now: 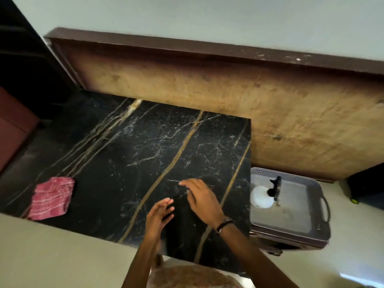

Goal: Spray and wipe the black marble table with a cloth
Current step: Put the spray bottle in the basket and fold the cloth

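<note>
Looking down, we are seeing the black marble table [128, 154], gold-veined, standing against a wooden panel [259, 96]. Our left hand [159, 217] and right hand [202, 199] are hovering above it, spread and empty. The red cloth [52, 198] is lying folded at its left edge; the spray bottle [262, 196], somewhat blurred, is sitting in a grey tray [291, 223] alongside.

Glossy marble table [128, 154] (woven cloth [52, 197])
</note>
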Demonstrator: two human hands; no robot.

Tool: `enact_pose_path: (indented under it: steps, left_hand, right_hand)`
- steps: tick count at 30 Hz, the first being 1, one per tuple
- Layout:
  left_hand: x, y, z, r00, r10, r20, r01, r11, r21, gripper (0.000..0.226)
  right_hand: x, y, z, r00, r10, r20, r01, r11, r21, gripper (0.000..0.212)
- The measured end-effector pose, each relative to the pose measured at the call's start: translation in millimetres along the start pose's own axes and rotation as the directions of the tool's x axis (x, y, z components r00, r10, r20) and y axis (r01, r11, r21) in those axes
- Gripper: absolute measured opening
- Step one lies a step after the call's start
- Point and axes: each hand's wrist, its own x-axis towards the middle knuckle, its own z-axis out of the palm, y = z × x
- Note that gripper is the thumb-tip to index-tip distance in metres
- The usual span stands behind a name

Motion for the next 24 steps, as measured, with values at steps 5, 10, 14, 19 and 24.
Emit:
enact_pose_path:
  steps: [5,10,14,19,24]
  left_hand:
    - [13,43,-121,0.975,0.056,-0.214,-0.060,0.998,-0.009,0.021]
    - [40,99,-226,0.902,0.176,-0.395,-0.156,0.984,0.082,0.019]
    - [68,127,-286,0.805,0.286,-0.520,-0.143,0.944,0.298,0.021]
    - [109,134,-333,0.803,0.366,-0.470,-0.041,0.821,0.569,0.040]
    - [129,125,-342,0.830,0.282,-0.482,0.100,0.774,0.625,0.071]
  right_hand:
    - [48,-80,95,0.966,-0.087,0.243,0.072,0.995,0.068,0.034]
    - [104,-146,179,0.905,-0.014,0.426,-0.050,0.989,0.139,0.033]
    - [137,-182,235,0.856,0.200,0.477,-0.299,0.944,0.141,0.030]
    - [153,-201,295,0.713,0.489,0.502,-0.598,0.798,0.072,0.043]
    - [158,-219,323,0.674,0.578,0.459,-0.699,0.700,0.144,0.043]
